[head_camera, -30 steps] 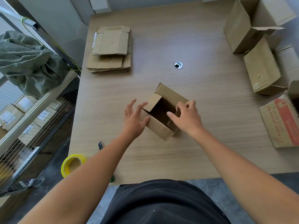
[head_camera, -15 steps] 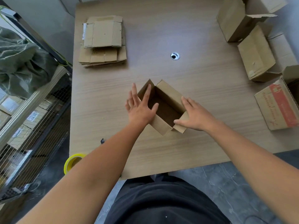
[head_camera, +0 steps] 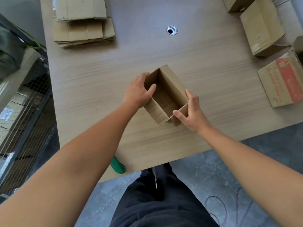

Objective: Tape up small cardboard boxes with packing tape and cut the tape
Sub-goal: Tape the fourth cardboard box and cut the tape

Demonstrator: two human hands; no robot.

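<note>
Small open box [head_camera: 173, 86] mid-bench [head_camera: 98, 82], mouth up. Long axis runs far to near, skewed near-right. L hand [head_camera: 137, 92] grips left long wall, thumb inside. R hand [head_camera: 191, 112] pinches near-right corner, fingers narrow on end flap. Both hands on it; prob. top flaps fold in next. Red-printed carton [head_camera: 282, 79] at right: lettering unreadable. Green cutter [head_camera: 117, 166] at near edge.

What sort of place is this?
Probably a packing or warehouse workstation: flattened cartons stacked on the table, assembled boxes at its right edge, wire-mesh racking alongside.
</note>
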